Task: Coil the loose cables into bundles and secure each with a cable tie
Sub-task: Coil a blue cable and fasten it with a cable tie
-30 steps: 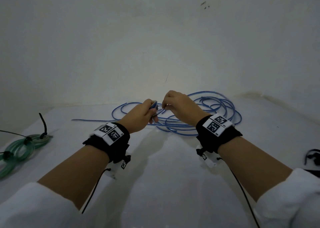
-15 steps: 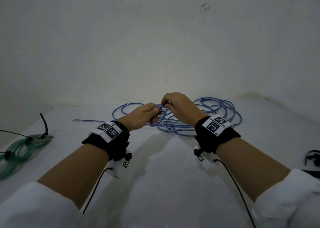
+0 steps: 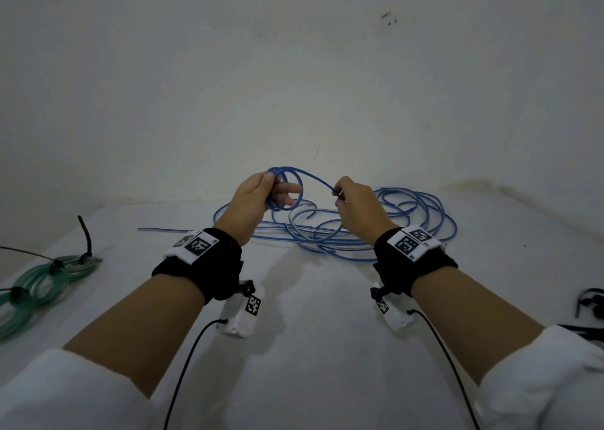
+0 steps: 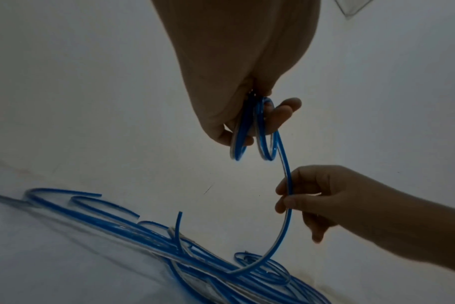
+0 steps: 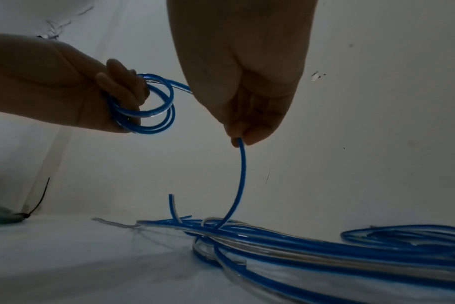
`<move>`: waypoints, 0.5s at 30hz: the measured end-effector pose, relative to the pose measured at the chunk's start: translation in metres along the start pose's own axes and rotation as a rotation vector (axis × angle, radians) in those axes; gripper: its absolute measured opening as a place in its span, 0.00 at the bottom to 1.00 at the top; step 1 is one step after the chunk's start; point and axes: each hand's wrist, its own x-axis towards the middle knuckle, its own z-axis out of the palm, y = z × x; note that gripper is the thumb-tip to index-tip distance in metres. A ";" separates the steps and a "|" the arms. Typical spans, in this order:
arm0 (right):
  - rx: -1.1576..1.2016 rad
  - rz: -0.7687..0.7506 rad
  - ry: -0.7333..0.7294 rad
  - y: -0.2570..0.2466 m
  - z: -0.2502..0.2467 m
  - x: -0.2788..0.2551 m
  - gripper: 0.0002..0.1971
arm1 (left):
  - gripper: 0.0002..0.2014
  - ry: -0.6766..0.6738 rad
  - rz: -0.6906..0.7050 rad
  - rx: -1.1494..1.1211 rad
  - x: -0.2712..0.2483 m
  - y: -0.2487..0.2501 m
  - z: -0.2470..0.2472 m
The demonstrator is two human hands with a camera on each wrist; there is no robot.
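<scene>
On wristbands (image 3: 200,246), square code markers; no legible writing.

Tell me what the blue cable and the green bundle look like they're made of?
Blue cable: probably soft plastic, glossy; it shines and bends into small loops in the left hand. A pale stripe runs along it, see-through or white, hard to tell.
Green bundle: looks like see-through greenish plastic tubing, since light passes through it. Black ties hold it.
</scene>
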 end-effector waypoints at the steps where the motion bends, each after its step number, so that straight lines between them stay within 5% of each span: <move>1: 0.047 0.033 -0.011 -0.003 0.000 0.000 0.08 | 0.14 -0.009 0.007 -0.031 0.000 0.000 0.001; 6: 0.314 0.237 -0.110 -0.013 -0.002 -0.003 0.09 | 0.13 0.052 0.006 -0.187 0.003 0.001 0.005; 15: -0.001 -0.063 -0.109 -0.018 0.012 -0.005 0.15 | 0.14 0.087 0.040 -0.166 0.006 0.003 0.009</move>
